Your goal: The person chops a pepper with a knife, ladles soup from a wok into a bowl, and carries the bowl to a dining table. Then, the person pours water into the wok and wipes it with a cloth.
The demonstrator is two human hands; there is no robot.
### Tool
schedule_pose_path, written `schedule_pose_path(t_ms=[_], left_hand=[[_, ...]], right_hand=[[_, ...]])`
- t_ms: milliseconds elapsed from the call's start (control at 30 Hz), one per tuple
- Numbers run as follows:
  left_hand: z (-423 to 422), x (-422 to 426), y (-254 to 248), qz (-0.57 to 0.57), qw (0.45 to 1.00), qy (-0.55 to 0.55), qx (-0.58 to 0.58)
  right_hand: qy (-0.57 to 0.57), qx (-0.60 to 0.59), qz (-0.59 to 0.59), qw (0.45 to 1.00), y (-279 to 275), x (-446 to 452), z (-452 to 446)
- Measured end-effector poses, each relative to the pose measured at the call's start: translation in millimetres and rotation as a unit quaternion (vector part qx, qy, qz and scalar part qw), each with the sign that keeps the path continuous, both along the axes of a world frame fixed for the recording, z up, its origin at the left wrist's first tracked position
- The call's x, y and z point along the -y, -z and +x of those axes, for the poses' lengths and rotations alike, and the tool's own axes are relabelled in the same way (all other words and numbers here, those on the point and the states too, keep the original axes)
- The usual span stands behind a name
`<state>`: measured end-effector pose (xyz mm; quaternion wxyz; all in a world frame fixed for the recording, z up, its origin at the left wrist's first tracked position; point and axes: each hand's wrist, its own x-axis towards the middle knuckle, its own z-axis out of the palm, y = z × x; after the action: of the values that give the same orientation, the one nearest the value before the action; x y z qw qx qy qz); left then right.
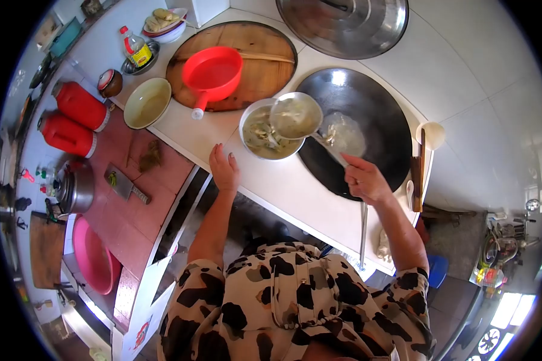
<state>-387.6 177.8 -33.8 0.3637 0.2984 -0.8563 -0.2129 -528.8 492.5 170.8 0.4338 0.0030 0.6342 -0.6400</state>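
Observation:
My right hand (367, 180) is closed around the handle of a metal ladle (295, 115). The ladle's round bowl is over the right part of a white-rimmed bowl (264, 147) of soup with pale pieces in it. Beneath the ladle's handle sits a large black wok (373, 102), with some cloudy liquid (344, 135) at its bottom. My left hand (224, 171) is at the counter's front edge, left of the soup bowl and apart from it. Its fingers are stretched out and hold nothing.
A red dipper (214, 73) rests on a round wooden board (262, 51). Left of it stands a cream bowl (147, 103). A cleaver (126, 185) lies on the red tiled surface near red thermoses (69, 133). A big metal lid (349, 24) leans behind the wok.

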Motion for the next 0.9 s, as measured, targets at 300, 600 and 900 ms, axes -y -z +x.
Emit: schedule_pose_path(t_ms=[300,600,900], left_hand=[[0.0,-1.4,-3.4,0.006,0.999,0.001,-0.032],[-1.4,-1.3,-0.5,0.002,1.0,-0.002,-0.018],[-3.2,0.8,3.1,-0.017,0.999,-0.008,0.031]], right_hand=[[-0.14,-0.663,0.219,0.702,47.8,21.5,30.6],[-0.046,-0.708,0.324,0.625,63.3,-39.4,-27.8],[-0.167,-0.487,0.592,0.62,152.2,-98.4,-160.0]])
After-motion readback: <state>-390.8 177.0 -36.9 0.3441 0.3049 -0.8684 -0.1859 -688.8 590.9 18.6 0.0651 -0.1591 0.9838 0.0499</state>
